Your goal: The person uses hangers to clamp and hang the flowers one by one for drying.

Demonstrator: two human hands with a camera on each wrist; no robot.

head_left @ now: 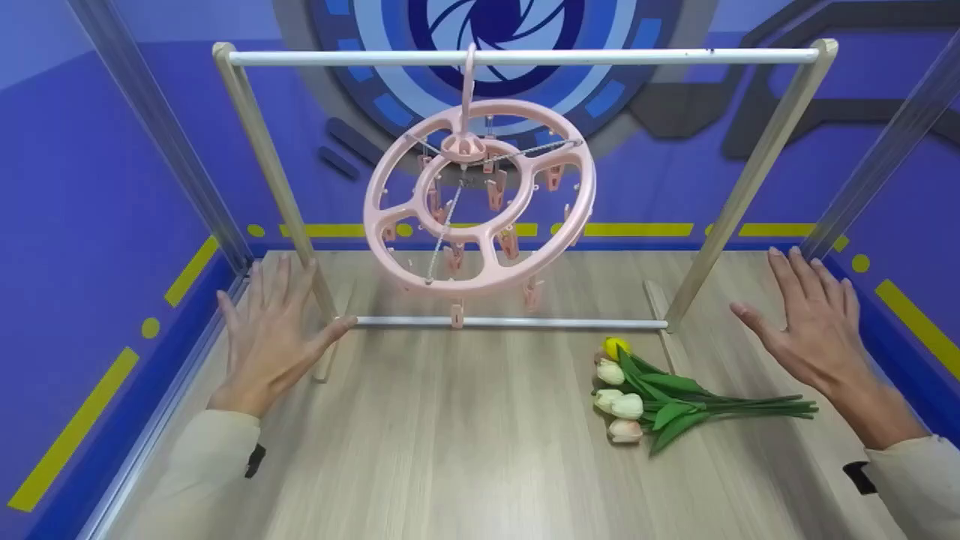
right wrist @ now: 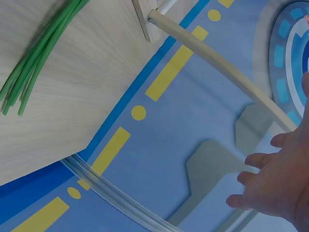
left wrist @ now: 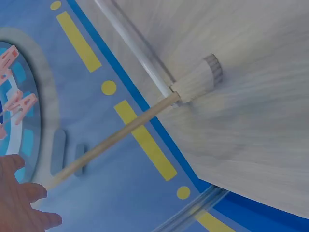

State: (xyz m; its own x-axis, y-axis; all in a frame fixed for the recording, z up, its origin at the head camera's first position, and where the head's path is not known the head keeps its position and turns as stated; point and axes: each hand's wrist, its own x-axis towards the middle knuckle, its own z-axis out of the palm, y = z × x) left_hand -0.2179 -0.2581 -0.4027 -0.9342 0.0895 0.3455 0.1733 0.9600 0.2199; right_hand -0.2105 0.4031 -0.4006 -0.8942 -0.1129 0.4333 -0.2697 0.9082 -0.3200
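Note:
Both hands are spread with straight fingers and hold nothing. In the head view my left hand (head_left: 274, 330) is at the left, its thumb overlapping the lower left corner of a wooden rack (head_left: 274, 165). My right hand (head_left: 814, 322) is at the right, beyond the rack's right post (head_left: 750, 187). Nearest to it lie the green stems of a bunch of artificial tulips (head_left: 675, 401), with white, pinkish and yellow heads pointing left. A round pink clip hanger (head_left: 480, 285) hangs by its hook from the rack's white top bar (head_left: 637, 57), several small pegs (head_left: 496, 190) dangling below.
The rack stands toward the back of a light wood-grain table (head_left: 450, 450). Blue printed walls (head_left: 97, 225) with yellow dashes enclose the back and both sides. Clear upright strips (head_left: 161, 135) mark the corners. A white lower bar (head_left: 510, 323) joins the rack's feet.

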